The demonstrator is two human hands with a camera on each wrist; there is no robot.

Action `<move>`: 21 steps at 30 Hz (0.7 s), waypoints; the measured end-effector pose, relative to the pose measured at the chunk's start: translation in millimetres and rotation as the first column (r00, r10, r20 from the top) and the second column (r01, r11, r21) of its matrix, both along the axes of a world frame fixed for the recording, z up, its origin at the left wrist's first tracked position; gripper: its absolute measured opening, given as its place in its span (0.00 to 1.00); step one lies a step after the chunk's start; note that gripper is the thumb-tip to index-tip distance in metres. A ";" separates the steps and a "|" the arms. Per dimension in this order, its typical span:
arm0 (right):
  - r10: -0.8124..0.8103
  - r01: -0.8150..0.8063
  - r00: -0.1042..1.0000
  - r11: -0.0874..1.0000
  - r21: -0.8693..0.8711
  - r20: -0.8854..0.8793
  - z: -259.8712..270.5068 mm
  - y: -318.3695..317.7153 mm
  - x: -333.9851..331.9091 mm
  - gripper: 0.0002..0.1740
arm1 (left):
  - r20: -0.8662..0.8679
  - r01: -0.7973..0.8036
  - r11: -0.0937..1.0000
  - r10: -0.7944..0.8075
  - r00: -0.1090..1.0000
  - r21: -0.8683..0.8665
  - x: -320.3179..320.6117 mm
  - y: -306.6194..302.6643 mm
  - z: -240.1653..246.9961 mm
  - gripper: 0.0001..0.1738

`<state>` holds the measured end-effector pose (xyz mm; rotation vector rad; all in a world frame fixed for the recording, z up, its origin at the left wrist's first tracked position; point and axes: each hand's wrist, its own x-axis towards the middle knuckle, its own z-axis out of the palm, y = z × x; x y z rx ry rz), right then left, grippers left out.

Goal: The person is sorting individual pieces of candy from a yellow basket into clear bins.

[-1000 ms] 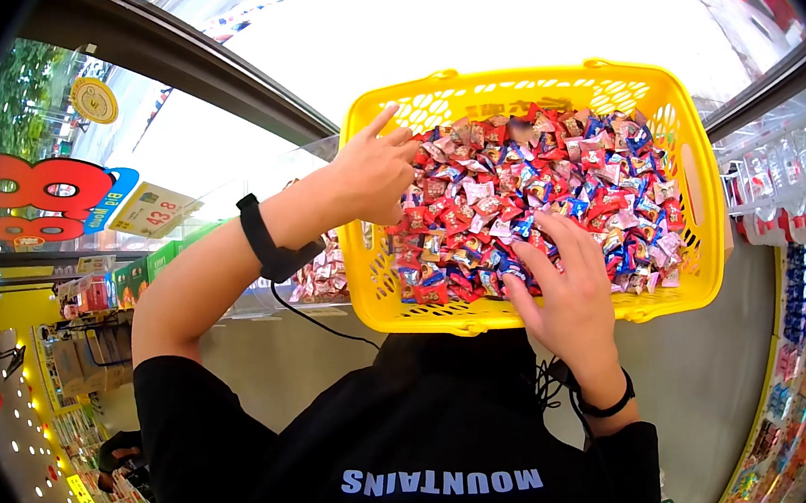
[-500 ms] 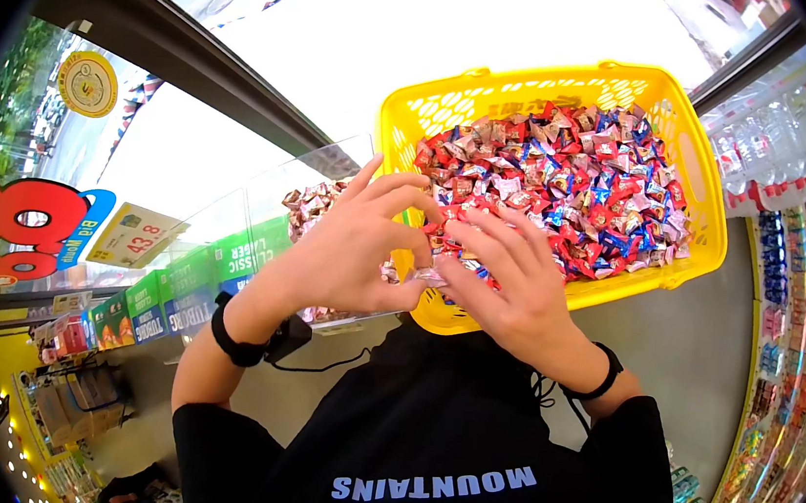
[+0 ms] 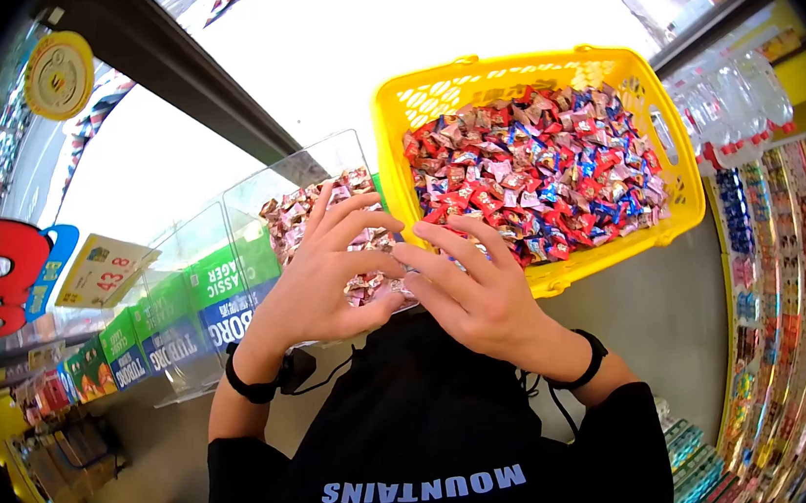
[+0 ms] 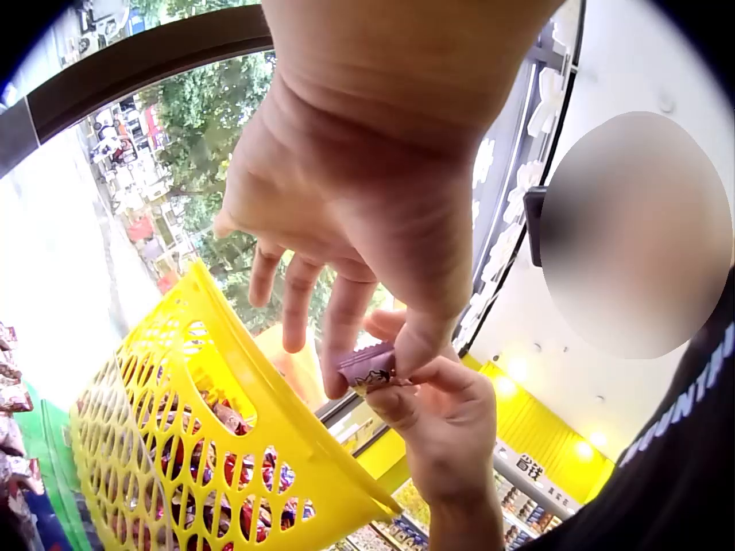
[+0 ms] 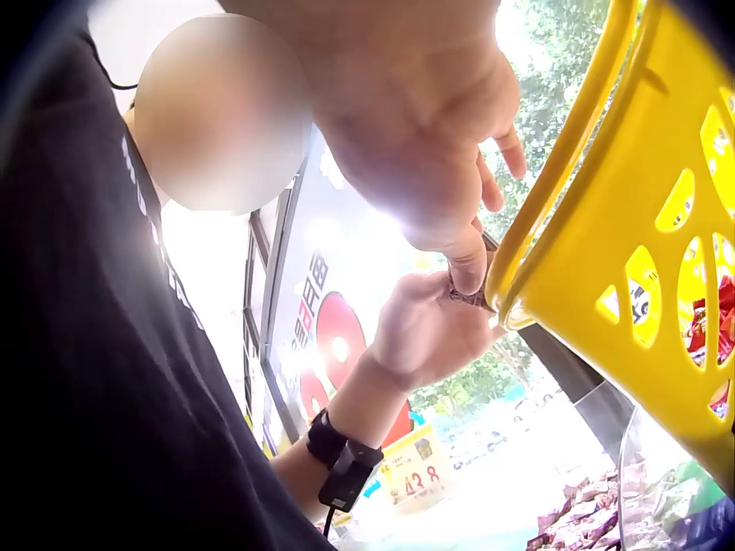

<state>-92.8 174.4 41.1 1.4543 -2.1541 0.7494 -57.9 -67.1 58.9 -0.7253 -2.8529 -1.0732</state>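
Observation:
A small pink wrapped candy (image 4: 370, 365) is pinched at the fingertips of both hands, which meet in front of the chest. My left hand (image 3: 333, 264) has its thumb and index finger on it while the other fingers spread. From the other side my right hand (image 3: 487, 295) grips it too, its thumb pressed on the wrapper in the right wrist view. Just beyond the right fingers is a yellow basket (image 3: 689, 198) heaped with red, blue and pink candies (image 3: 539, 168). Behind the left hand, pink-wrapped candies (image 3: 288, 220) fill a clear bin (image 3: 330, 151).
Green and blue cartons (image 3: 233, 283) line the left side below the window, near a price sign (image 3: 111, 275). Clear bottles (image 3: 743, 101) stand beyond the basket at right. Packed shelves (image 3: 772, 290) curve along the right edge.
The right hand has left the basket's candies and the left hand its rim. Both came together with a pink candy, then shifted left before the clear bin. The view has swung.

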 end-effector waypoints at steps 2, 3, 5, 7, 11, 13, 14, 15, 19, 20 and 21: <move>-0.003 0.003 1.000 1.000 0.015 -0.022 1.4 -1.0 3.3 0.12 | -0.005 0.037 0.999 -0.037 0.999 0.031 -0.4 -7.0 -9.7 0.12; -0.007 0.007 1.000 1.000 -0.001 -0.024 0.7 -2.6 4.5 0.12 | -0.010 0.045 0.998 -0.045 0.999 0.038 -0.3 -8.2 -12.6 0.13; 0.000 -0.001 1.000 0.999 -0.038 -0.027 -5.8 -6.9 5.8 0.13 | -0.019 0.048 0.998 -0.047 0.999 0.047 1.0 -12.4 -16.9 0.14; 0.007 -0.007 0.999 1.000 0.008 -0.044 -6.2 -4.8 3.7 0.14 | -0.003 0.007 0.996 -0.007 1.000 0.093 6.1 -14.9 -24.2 0.12; -0.010 0.005 0.997 0.998 0.062 0.082 -1.7 2.3 -2.8 0.18 | -0.013 -0.110 0.990 0.111 0.994 0.093 19.3 -31.8 -49.6 0.12; -0.055 0.041 0.988 0.994 0.098 0.143 2.2 15.1 -7.1 0.19 | -0.041 -0.212 0.977 0.212 0.976 0.012 25.6 -42.7 -66.2 0.12; -0.094 0.079 0.984 0.992 0.100 0.152 -0.7 24.4 -10.2 0.21 | -0.074 -0.276 0.960 0.273 0.959 -0.044 29.6 -46.3 -79.9 0.13; -0.129 0.112 0.981 0.986 0.121 0.143 -1.1 35.0 -15.3 0.20 | -0.089 -0.309 0.947 0.302 0.949 -0.086 34.2 -51.5 -95.9 0.13; -0.273 0.250 0.958 0.944 0.215 0.084 12.3 78.4 -35.9 0.13 | -0.150 -0.400 0.892 0.375 0.915 -0.211 49.2 -63.9 -155.1 0.17; -0.296 0.273 0.953 0.930 0.244 0.063 14.5 89.9 -42.3 0.13 | -0.158 -0.418 0.879 0.390 0.907 -0.229 52.8 -64.5 -167.1 0.18; -0.315 0.293 0.948 0.917 0.269 0.041 16.1 99.7 -50.3 0.12 | -0.169 -0.439 0.863 0.408 0.897 -0.249 56.3 -66.8 -176.8 0.18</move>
